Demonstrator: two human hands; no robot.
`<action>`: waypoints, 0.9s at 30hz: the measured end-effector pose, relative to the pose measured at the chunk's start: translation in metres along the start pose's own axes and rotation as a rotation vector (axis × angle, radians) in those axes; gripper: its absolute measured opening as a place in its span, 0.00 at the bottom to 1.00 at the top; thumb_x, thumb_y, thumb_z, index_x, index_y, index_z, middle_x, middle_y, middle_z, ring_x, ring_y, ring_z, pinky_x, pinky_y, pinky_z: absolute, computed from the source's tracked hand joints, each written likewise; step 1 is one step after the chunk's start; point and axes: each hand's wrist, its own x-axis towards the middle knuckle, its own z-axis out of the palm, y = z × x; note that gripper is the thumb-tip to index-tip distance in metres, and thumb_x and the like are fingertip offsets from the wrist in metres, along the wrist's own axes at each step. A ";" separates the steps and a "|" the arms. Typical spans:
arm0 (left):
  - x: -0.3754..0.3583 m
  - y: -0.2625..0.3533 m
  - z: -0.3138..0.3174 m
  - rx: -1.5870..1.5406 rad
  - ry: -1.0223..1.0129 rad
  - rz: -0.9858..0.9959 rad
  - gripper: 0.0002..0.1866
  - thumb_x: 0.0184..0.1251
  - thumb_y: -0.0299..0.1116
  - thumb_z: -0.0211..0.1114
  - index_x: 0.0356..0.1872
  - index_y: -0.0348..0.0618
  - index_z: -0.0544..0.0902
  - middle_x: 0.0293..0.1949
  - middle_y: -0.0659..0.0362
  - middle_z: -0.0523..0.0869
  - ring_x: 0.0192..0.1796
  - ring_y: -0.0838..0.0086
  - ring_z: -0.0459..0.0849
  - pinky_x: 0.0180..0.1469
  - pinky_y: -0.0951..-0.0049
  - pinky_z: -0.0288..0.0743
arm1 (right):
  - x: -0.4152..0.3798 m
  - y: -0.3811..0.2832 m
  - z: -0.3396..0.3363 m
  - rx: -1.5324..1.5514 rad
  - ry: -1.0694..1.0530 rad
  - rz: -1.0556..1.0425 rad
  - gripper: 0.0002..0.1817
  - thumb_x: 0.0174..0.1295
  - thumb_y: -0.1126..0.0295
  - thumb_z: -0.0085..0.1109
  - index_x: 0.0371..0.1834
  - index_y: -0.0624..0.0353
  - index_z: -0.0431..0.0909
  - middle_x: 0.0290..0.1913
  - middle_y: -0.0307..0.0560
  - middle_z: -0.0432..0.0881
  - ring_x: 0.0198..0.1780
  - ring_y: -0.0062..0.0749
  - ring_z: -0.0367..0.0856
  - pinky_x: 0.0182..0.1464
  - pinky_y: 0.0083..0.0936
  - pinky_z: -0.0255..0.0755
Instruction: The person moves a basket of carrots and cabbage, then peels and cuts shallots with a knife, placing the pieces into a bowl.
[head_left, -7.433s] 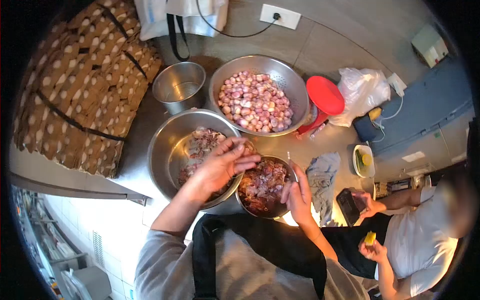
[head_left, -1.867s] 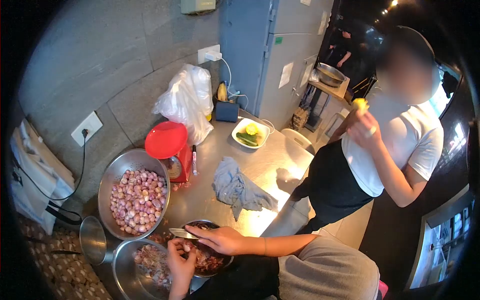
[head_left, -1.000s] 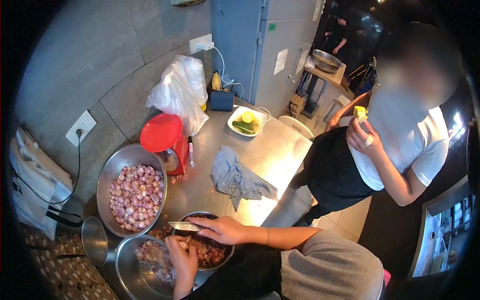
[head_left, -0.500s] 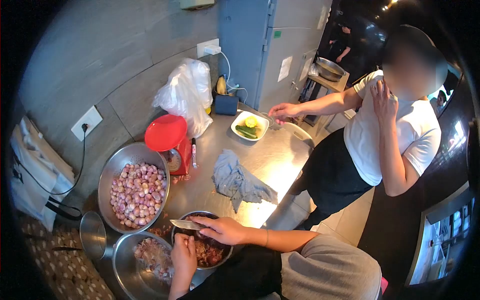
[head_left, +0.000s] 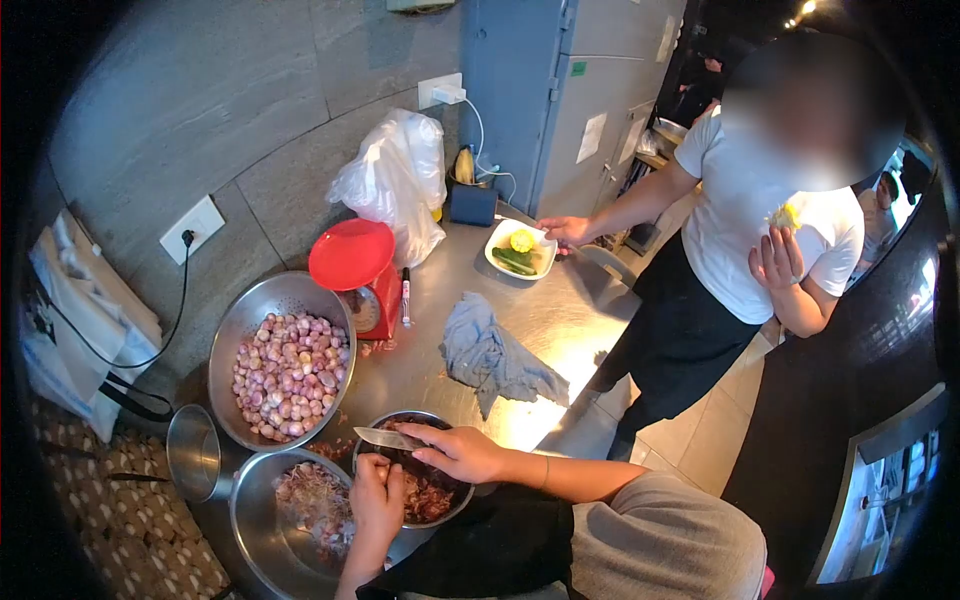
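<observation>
Your right hand point(head_left: 462, 452) grips the knife point(head_left: 388, 438), blade pointing left over the small bowl point(head_left: 452, 507); left hand point(head_left: 377, 498), just beside, pinches a shallot.

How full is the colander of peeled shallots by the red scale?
Partly full: shallots cover the colander bottom, with bare metal wall showing above them.

Your steel counter point(head_left: 560, 330) runs from you toward the wall. Directly on it: a colander point(head_left: 262, 310) of shallots, a big bowl point(head_left: 262, 530), a small bowl point(head_left: 440, 420), a pot point(head_left: 193, 467), a red scale point(head_left: 355, 270) with a marker point(head_left: 406, 297) beside it, a rag point(head_left: 495, 355), a white dish point(head_left: 497, 262), a plastic bag point(head_left: 395, 185)
</observation>
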 end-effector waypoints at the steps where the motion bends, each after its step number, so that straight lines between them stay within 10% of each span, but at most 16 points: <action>1: 0.000 -0.004 0.001 -0.003 -0.004 0.013 0.07 0.60 0.28 0.54 0.36 0.39 0.67 0.32 0.48 0.74 0.35 0.51 0.75 0.37 0.59 0.67 | 0.000 -0.001 -0.001 0.001 -0.009 0.009 0.24 0.63 0.59 0.47 0.63 0.46 0.60 0.39 0.58 0.78 0.32 0.52 0.78 0.33 0.36 0.72; 22: 0.001 -0.002 0.000 0.039 0.008 0.064 0.06 0.54 0.25 0.52 0.33 0.37 0.70 0.37 0.47 0.67 0.39 0.53 0.71 0.41 0.60 0.66 | -0.004 -0.006 -0.002 -0.014 0.088 -0.100 0.25 0.63 0.57 0.47 0.64 0.45 0.59 0.23 0.57 0.76 0.24 0.52 0.76 0.27 0.38 0.69; 27: 0.002 -0.006 0.003 0.057 0.056 0.099 0.15 0.43 0.23 0.55 0.37 0.35 0.69 0.40 0.47 0.67 0.41 0.52 0.71 0.44 0.58 0.66 | -0.005 0.000 -0.001 -0.018 0.042 -0.067 0.25 0.63 0.56 0.44 0.64 0.46 0.58 0.32 0.61 0.77 0.30 0.55 0.77 0.31 0.42 0.70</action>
